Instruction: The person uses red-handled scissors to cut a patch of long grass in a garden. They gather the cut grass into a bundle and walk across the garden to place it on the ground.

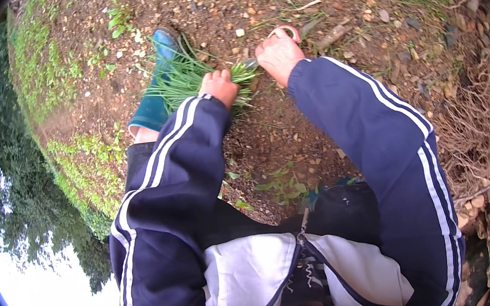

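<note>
My left hand (219, 88) is closed around a thick bunch of long, thin green leaves (182, 79), which look like chives or garlic chives. Their leafy tips fan out to the left over my boot, while the pale stem ends (243, 75) stick out to the right of my fist. In my right hand (280, 54) is a pair of scissors (293, 32) with red handles. A short length of metal blade points left and reaches the stem ends; my fingers hide much of the tool. The two hands are a short way apart.
A teal rubber boot (149, 107) stands under the leaf tips. Around it is stony brown soil (228, 5) with small weeds (120, 21). A piece of wood (333, 35) lies beyond my right hand. Dry roots (474, 136) and rocks (465, 218) line the right side.
</note>
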Demonstrator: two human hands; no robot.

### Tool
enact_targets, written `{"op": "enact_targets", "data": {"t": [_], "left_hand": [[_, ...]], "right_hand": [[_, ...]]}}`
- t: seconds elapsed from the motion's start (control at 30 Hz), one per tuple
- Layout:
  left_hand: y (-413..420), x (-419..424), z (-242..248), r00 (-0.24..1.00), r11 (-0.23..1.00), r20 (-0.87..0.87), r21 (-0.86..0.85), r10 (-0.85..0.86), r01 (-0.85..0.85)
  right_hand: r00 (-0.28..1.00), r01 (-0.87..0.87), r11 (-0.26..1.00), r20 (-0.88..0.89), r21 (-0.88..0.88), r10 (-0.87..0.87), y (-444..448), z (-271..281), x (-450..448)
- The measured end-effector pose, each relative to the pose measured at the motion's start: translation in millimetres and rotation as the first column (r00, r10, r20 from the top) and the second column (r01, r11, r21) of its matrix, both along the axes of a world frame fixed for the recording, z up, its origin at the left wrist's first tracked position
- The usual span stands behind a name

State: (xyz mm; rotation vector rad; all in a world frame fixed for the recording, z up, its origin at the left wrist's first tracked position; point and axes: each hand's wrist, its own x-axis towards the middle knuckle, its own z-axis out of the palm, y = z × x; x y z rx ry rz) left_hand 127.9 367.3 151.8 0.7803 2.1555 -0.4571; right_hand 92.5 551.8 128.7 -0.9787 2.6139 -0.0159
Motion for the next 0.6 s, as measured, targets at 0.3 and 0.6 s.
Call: {"op": "enact_targets", "data": {"t": [0.3,0.6], "left_hand": [[2,9,9,1.000,0.999,0.000,-0.027,0.018,-0.018],[8,-11,63,0.958,0.958,0.195,0.156,0.210,-0.242]], "right_hand": [[0.968,-0.037,0.999,0.246,-0.039,0.045,-25,6,5],[0.924,0.241,0.971,0.309,-0.014,-0.225,48,56,-10]]}}
